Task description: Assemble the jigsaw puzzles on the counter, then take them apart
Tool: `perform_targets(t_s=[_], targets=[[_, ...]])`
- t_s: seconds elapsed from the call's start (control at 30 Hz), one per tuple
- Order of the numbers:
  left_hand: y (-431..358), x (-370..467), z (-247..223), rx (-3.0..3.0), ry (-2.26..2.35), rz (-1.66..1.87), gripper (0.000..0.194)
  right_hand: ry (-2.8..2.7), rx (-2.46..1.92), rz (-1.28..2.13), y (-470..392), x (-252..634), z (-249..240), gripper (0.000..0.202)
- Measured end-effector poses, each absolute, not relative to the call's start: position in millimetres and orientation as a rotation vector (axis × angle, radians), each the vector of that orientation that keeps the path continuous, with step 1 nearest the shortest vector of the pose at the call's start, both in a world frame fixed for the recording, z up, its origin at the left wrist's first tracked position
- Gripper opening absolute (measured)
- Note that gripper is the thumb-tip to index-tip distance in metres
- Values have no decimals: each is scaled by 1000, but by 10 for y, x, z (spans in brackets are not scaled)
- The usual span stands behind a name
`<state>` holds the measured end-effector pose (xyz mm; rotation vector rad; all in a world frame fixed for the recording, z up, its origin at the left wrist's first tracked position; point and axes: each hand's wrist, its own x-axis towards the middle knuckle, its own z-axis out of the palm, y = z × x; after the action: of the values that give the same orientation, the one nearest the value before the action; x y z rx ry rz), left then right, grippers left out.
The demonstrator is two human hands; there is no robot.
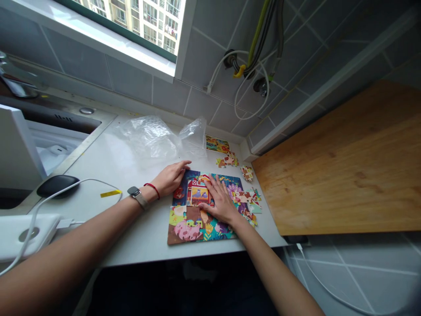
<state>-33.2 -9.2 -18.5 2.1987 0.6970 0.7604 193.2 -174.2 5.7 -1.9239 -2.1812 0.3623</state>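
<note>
A partly joined jigsaw puzzle (189, 230) lies on the white counter, showing a red barn, a pink pig and blue and teal patches. My right hand (221, 201) lies flat on its middle, fingers spread, covering some pieces. At the puzzle's upper left corner rests my left hand (171, 176), its fingers stretched out along the edge; its fingertips partly overlap one another. Joined cow pieces (250, 196) jut out past the right side. Behind the puzzle are a loose cluster of pieces (227, 160) and a small colourful picture card (217, 144).
Crumpled clear plastic (151, 138) lies behind my left hand. More loose pieces (246, 173) sit near the wooden board (342, 175) on the right. A black mouse-like object (58, 186), a white device (29, 237) with cables and a sink (75, 125) are at the left.
</note>
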Motion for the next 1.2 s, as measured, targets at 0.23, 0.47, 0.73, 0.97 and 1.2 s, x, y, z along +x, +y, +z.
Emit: perform_targets(t_s=[0.23, 0.47, 0.73, 0.97, 1.2], targets=[[-114, -338, -146, 2178, 738, 800, 41, -1814, -1651, 70, -2242, 1743, 110, 34], [-128, -355, -103, 2191, 738, 825, 42, -1850, -1551, 15, -2824, 1421, 51, 31], [-412, -527, 214, 2415, 629, 841, 29, -1662, -1587, -105, -2842, 1399, -53, 22], [-1344, -1082, 355, 2733, 603, 441, 42, -1709, -1395, 84, -2938, 1568, 42, 18], [-1639, -1129, 213, 2712, 726, 388, 35, -1684, -1480, -47, -3131, 2548, 55, 22]])
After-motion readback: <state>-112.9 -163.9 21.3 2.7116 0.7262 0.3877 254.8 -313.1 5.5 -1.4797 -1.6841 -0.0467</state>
